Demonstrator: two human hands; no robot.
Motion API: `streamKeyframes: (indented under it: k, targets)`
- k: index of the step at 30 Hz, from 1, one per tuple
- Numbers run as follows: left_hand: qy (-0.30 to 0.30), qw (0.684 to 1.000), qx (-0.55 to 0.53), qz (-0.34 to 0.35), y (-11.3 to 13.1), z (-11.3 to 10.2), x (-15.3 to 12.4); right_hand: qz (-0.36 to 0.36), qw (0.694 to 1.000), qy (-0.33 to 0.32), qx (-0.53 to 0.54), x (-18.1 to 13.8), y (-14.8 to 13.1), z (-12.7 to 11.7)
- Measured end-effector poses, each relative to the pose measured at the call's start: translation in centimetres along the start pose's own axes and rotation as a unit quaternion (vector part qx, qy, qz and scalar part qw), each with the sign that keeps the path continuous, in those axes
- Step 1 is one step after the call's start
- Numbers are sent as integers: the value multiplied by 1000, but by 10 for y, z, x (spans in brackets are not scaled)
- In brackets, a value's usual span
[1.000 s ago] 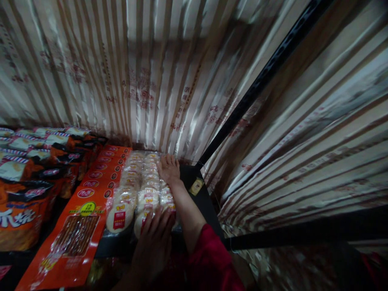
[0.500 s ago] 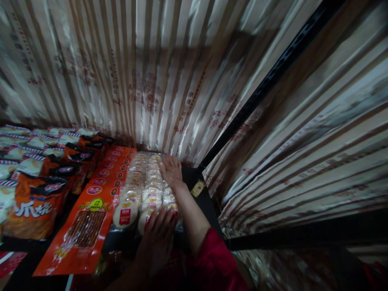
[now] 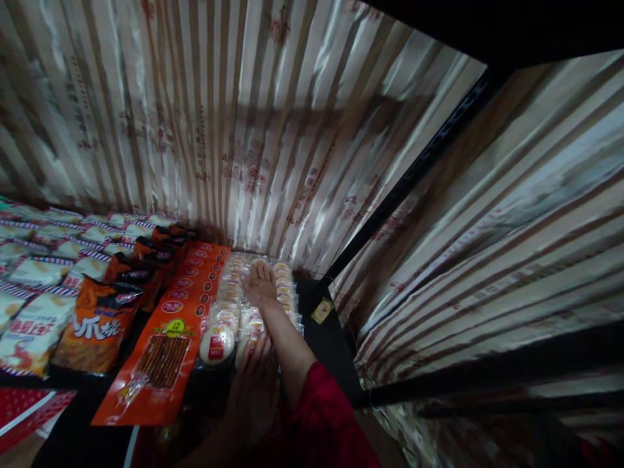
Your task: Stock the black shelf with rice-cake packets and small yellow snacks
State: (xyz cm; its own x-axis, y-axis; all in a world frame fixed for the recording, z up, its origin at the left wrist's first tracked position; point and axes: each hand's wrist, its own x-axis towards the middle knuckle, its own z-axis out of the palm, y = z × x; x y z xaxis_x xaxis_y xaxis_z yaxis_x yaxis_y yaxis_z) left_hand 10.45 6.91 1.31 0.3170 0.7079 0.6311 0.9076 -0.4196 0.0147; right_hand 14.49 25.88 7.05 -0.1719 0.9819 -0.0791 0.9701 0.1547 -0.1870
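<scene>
Clear packs of round white rice crackers (image 3: pixel 217 342) stand in rows on a black shelf (image 3: pixel 316 344). My right hand (image 3: pixel 260 286), at the end of a red sleeve, lies flat with fingers stretched out on top of the packs toward the back. At the front end of the rows, my left hand (image 3: pixel 254 374) rests against the nearest crackers, its fingers extended; the hand is in shadow. Just left of the crackers lies a long orange snack packet (image 3: pixel 180 312) with a clear window showing brown sticks.
Orange and black snack bags (image 3: pixel 97 331) and rows of white bags (image 3: pixel 36 331) fill the shelf's left side. A small yellowish packet (image 3: pixel 322 311) lies near the right corner. A black metal post (image 3: pixel 404 188) rises there, before a pleated patterned curtain (image 3: pixel 273 130).
My right hand has shifted left across the cracker packs, from their right edge to over the middle rows. My left hand stays at the front. The view has turned slightly.
</scene>
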Motion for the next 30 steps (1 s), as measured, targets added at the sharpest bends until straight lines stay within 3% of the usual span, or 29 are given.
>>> streamKeyframes:
  k: [10,17,20,24,30]
  targets:
    - [-48,998,-38,22,-6,8,-1,-2,1000,19,3,-6,-1,9]
    - [-21,998,-50,-8,-8,1,2,5,1000,18,-7,-8,-4,2]
    - [5,998,-63,-12,-11,-4,3,-20,998,46,-23,-11,-15,-7]
    - [18,997,-61,-43,-23,-17,2,-76,996,50,-23,-11,-37,-10]
    - [4,993,-20,-118,-58,-32,1,-64,998,-10,-9,0,-52,1]
